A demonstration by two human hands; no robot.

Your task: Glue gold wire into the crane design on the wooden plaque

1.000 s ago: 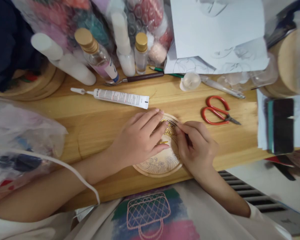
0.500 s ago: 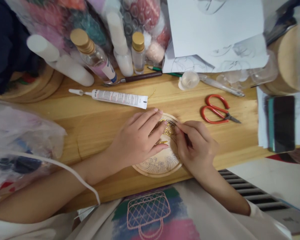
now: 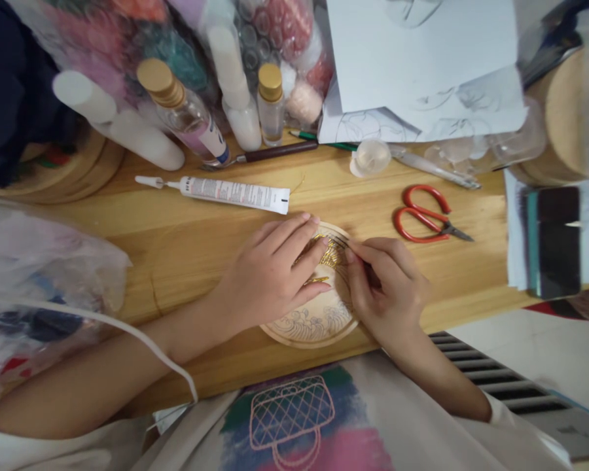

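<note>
A round wooden disc (image 3: 319, 325) with a printed wave pattern lies on the table before me. Gold thread (image 3: 332, 252) covers part of its upper area in fine curved lines. My left hand (image 3: 279, 265) rests flat across the disc's left side, fingers stretched and slightly apart, hiding part of the gold work. From the right, my right hand (image 3: 387, 281) pinches thin dark tweezers (image 3: 342, 241) between thumb and forefinger. Their tips are at the gold thread near the disc's upper right edge; whether they grip a strand is too small to tell.
Behind the disc lies a white glue tube (image 3: 235, 194). Red-handled scissors (image 3: 425, 219) are to the right, with a phone (image 3: 559, 242) farther off. Bottles (image 3: 191, 118), a small clear cup (image 3: 372, 157) and drawn paper sheets (image 3: 422, 65) line the back. A white cable (image 3: 142, 337) crosses my left forearm.
My right hand and the tweezers have shifted very slightly at the disc's upper right edge. My left hand stays in place.
</note>
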